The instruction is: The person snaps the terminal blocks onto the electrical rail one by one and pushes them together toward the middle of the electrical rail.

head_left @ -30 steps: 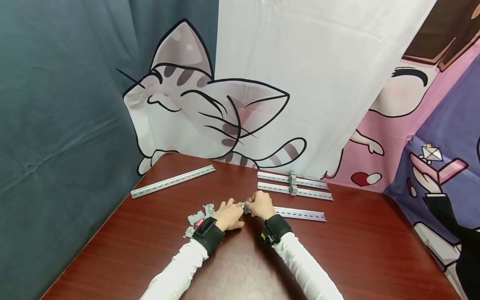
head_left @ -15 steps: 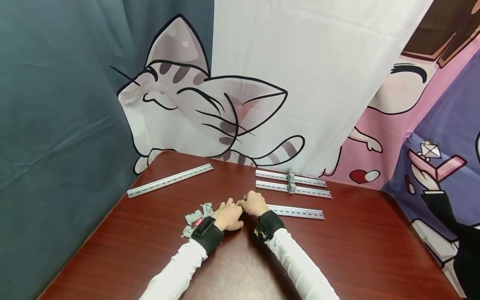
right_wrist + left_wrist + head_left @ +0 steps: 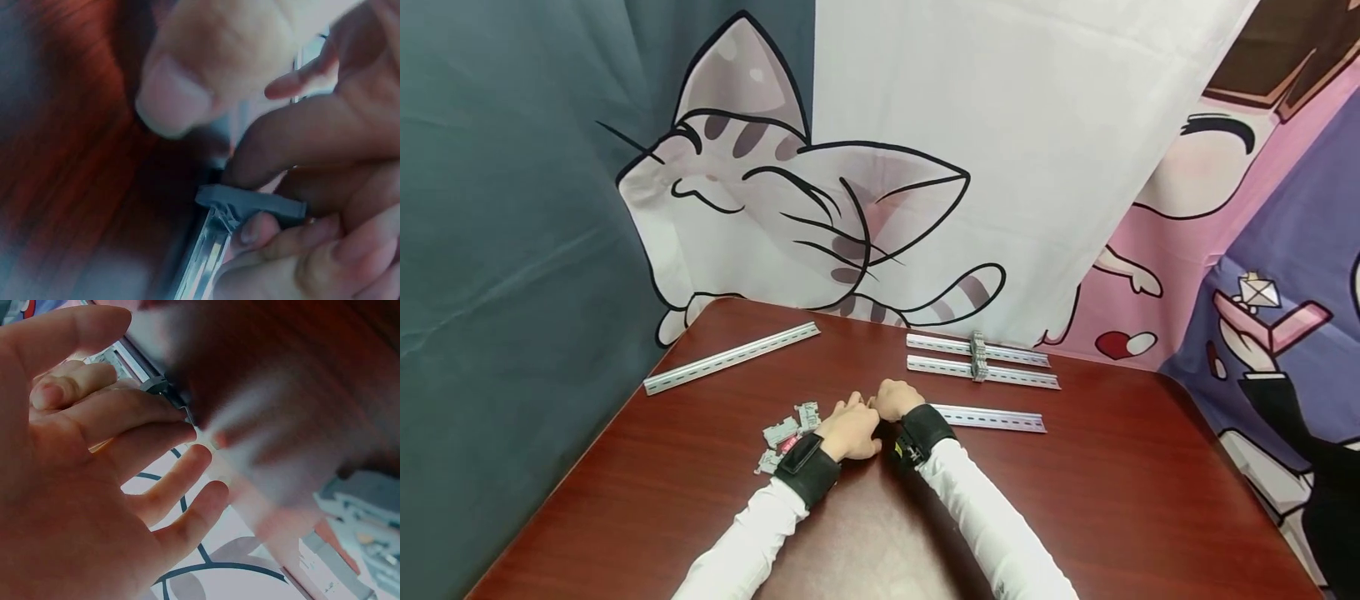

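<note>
My left hand [image 3: 848,429] lies over the left end of the nearest slotted metal DIN rail [image 3: 988,418]. Its fingers are stretched out, and two fingertips touch the rail's end in the left wrist view; the thumb stands apart. My right hand [image 3: 895,402] is curled close beside it over the same rail. A thin grey terminal block [image 3: 250,201] sits across the rail near that end, with curled right fingers against it; the right thumb [image 3: 172,100] covers part of the view. In the head view both hands hide this block.
Several loose grey terminal blocks [image 3: 781,432] and a red piece [image 3: 788,444] lie left of my left wrist. Behind, two parallel rails [image 3: 940,365] carry a row of grey blocks [image 3: 978,357]. Another rail [image 3: 733,358] lies slanted at the back left.
My right hand has moved left along the rail towards my left hand, and the terminal block has gone out of sight beneath the hands. The left hand stays nearly still. The head view has shifted slightly.
</note>
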